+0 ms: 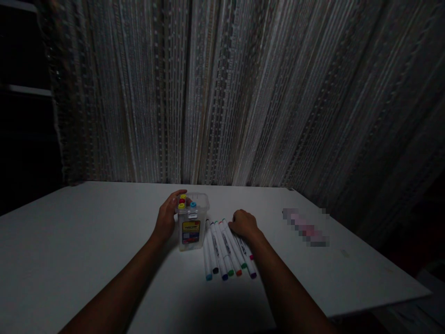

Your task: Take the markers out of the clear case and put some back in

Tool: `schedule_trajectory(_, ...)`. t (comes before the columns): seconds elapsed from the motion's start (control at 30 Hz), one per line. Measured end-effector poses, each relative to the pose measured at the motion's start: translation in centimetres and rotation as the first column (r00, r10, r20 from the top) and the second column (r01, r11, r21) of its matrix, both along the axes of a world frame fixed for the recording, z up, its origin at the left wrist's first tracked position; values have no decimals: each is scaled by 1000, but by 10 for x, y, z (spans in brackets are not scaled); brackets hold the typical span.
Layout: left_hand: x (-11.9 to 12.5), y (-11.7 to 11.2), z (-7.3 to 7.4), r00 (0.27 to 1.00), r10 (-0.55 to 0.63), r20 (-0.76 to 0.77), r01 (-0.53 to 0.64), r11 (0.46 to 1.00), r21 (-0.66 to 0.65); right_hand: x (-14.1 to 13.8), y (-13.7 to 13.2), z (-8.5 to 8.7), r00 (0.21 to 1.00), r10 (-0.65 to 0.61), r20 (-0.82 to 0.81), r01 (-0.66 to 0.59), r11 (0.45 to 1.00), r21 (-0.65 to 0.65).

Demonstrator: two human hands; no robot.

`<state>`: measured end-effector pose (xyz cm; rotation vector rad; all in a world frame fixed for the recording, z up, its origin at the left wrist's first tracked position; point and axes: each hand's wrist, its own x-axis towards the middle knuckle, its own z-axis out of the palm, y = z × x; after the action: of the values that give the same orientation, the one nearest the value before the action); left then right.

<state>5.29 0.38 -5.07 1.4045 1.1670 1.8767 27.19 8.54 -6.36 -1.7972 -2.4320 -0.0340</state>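
My left hand (166, 220) is wrapped round the left side of a clear plastic container (206, 204), which stands upright on the table. A few markers with yellow, red and blue caps (193, 204) stand inside it, and a yellow and blue label is on its front. To its right, several white markers (225, 253) lie side by side, their near ends blue, black, green, orange and purple. My right hand (245, 223) rests on the far ends of the rightmost markers, fingers curled closed on a marker. Its fingertips are partly hidden.
A white table (104, 260) spreads around both hands. Toward its right side lies a blurred-out pinkish thing (306, 227). Behind the far edge hangs a patterned curtain (215, 93). The room is dim, and the table's right edge slants toward me.
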Motion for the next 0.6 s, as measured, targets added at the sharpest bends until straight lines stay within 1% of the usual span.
schedule_trajectory(0.13,0,0,0,1000,5,1,-5,1000,5,4,-1,5,999,-29,-26,29,1000,3)
schedule_trajectory(0.23,-1,1,0,1000,4,-15,-4,1000,10,5,-2,8,999,-53,-9,52,998,-22)
schedule_trajectory(0.33,-1,1,0,1000,4,-12,-4,1000,9,3,-3,8,999,-42,25,43,998,-48)
schedule_trajectory(0.4,-1,0,0,1000,3,-2,-3,1000,2,0,-3,6,999,-28,22,29,999,-43)
schedule_trajectory(0.47,-1,0,0,1000,0,2,0,1000,-4,-1,-1,4,999,-38,-34,37,999,-25)
schedule_trajectory(0.5,-1,0,0,1000,2,-1,-2,1000,-3,-1,2,2,995,-51,-87,50,999,-17)
schedule_trajectory(0.57,-1,0,0,1000,7,-15,-7,1000,7,1,9,-1,966,-89,-241,88,996,-16)
schedule_trajectory(0.6,-1,0,1,1000,8,-25,-8,1000,15,3,13,-3,929,-107,-353,102,994,-33)
